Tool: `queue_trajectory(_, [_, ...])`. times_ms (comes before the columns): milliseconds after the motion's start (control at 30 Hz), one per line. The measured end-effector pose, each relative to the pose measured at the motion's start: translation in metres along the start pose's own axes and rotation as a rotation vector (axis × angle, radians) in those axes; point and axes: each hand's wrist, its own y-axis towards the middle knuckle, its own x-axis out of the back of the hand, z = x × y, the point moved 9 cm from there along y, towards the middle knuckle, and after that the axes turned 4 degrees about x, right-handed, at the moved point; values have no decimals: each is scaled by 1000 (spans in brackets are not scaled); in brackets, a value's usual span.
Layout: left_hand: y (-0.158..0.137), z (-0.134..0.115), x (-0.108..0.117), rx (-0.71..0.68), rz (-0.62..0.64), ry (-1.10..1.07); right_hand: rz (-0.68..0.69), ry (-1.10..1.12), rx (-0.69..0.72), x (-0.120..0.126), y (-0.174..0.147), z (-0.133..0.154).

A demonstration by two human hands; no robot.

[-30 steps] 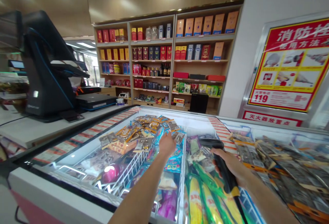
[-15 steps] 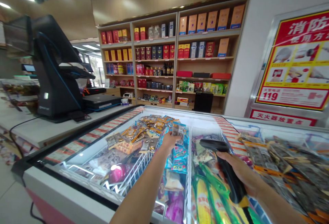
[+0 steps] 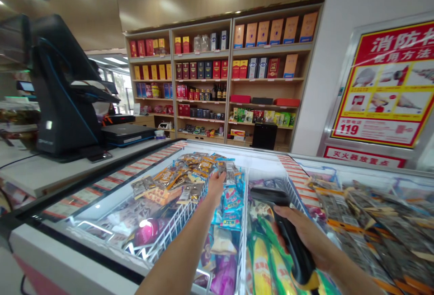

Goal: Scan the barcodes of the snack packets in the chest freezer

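Black plastic fills our right hand, whose fingers are wrapped round the grip of a handheld scanner, the scanner's head jutting out ahead of the hand and to its left. Our left hand reaches forward over the chest freezer, fingers bent and mostly hidden from us; a grey-and-blue packet sits right at its fingertips, though we cannot tell whether they pinch it or only touch it. Just right of that hand and nearer us lie the bright blue packets, with a whitish packet and purple packets nearer still. To the left hand's left we see a heap of orange-and-brown packets — and, closer to us, a shiny pink ball-shaped item. Below and left of the right hand are yellow corn packs; well to its right, more dark packets are piled. Far left of both hands, a black terminal stands on our white tabletop.
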Motion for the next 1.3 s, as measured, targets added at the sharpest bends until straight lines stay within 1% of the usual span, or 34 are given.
queue_trajectory(100, [1, 3, -4, 0, 39, -33, -4, 12, -4, -2, 0, -1])
queue_trajectory(267, [1, 1, -13, -41, 118, -115, -2, -7, 19, -8, -1, 2])
queue_trajectory(400, [4, 4, -14, -47, 134, -123, -3, -1, 13, -11, -5, 6])
queue_trajectory(500, [5, 4, -13, -58, 115, -106, 6, 7, -1, -13, -9, 5])
queue_trajectory(633, [4, 3, -12, -41, 94, -100, -5, -3, 30, -14, -8, 7])
queue_trajectory(700, [4, 3, -10, -15, 67, -86, 16, 7, 67, -17, -1, 15])
queue_trajectory(767, [4, 3, -9, 20, 39, -77, 21, 72, 108, -19, 11, 27])
queue_trajectory(867, [6, 4, -6, 71, 15, -94, -27, 223, 196, -15, 33, 47])
queue_trajectory(967, [8, 4, -4, 107, 34, -123, -47, 257, 259, -14, 46, 51])
queue_trajectory(1033, [9, 2, -2, 107, 51, -157, -24, 235, 235, -18, 45, 40])
queue_trajectory(1167, [10, -3, 3, 73, 54, -260, 32, 151, 69, -35, 25, 11])
queue_trajectory(1233, [11, -2, 1, 78, 77, -278, 54, 123, 29, -43, 14, 6])
queue_trajectory(1300, [12, 1, -1, 93, 107, -279, 74, 95, 23, -50, 6, 8])
